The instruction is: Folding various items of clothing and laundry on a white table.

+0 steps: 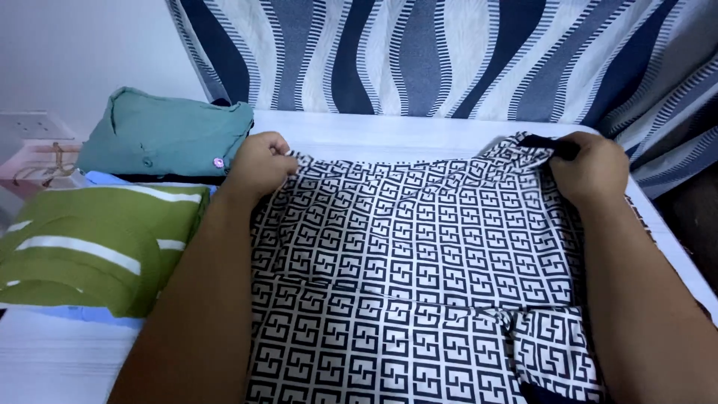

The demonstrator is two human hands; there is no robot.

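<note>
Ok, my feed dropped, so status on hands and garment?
Left hand and right hand pinching far corners of patterned garment. It lies flat on white table. Folded clothes left, clear.

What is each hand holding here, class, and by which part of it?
Both hold the black-and-white patterned garment by its far edge: the left hand grips the far left corner, and the right hand grips the far right corner, beside a dark trim.

Your left hand (258, 166) and right hand (592, 170) are bare: no gloves, rings, watch, or sleeves on either forearm.
</note>
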